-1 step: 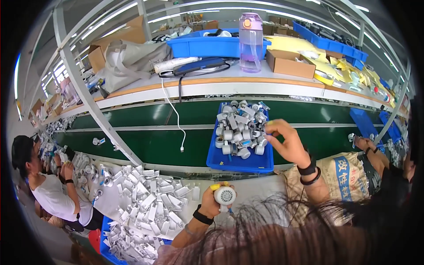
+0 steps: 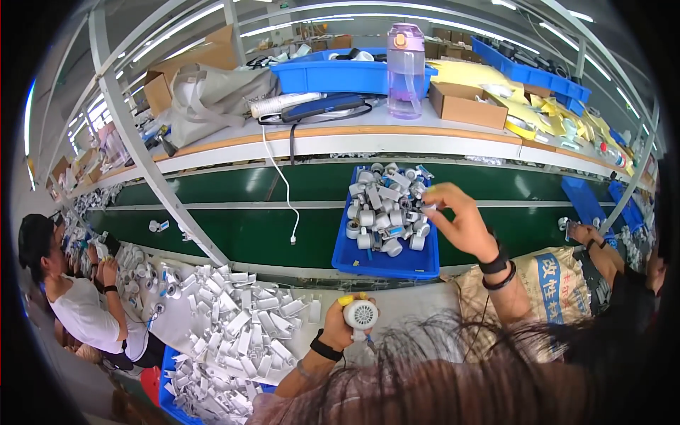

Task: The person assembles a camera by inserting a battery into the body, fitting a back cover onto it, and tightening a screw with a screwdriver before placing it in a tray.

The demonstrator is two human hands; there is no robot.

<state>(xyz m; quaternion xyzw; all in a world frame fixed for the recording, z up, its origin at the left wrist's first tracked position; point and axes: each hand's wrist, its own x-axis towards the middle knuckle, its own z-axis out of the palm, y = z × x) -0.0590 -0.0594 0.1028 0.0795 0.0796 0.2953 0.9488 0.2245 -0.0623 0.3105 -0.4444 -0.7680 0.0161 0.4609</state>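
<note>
My left hand (image 2: 337, 327), with a yellow-wrapped fingertip and a black wristband, is closed round a small white handheld fan (image 2: 361, 314). The fan's round slotted grille faces up, and a short stub projects below it. My right hand (image 2: 460, 219) reaches over the right side of a blue bin (image 2: 386, 265), thumb and forefinger curled together at the pile. What lies between those fingertips is too small to make out. Heaped in the bin are grey-white round fan heads (image 2: 392, 246), some with blue bits. Left of my left hand spreads a heap of white plastic shells (image 2: 244, 322).
A green conveyor (image 2: 212, 237) runs across behind the bench. Above it, a shelf (image 2: 340, 145) carries a water bottle (image 2: 405, 78), a blue tray (image 2: 319, 76) and a cardboard box (image 2: 460, 106); a white cable (image 2: 282, 177) dangles. Co-workers sit left and right. A printed sack (image 2: 506, 283) lies under my right forearm.
My right hand has shifted slightly, its thumb and forefinger drawing closer together at the pile. The left hand still holds the fan in the same place.
</note>
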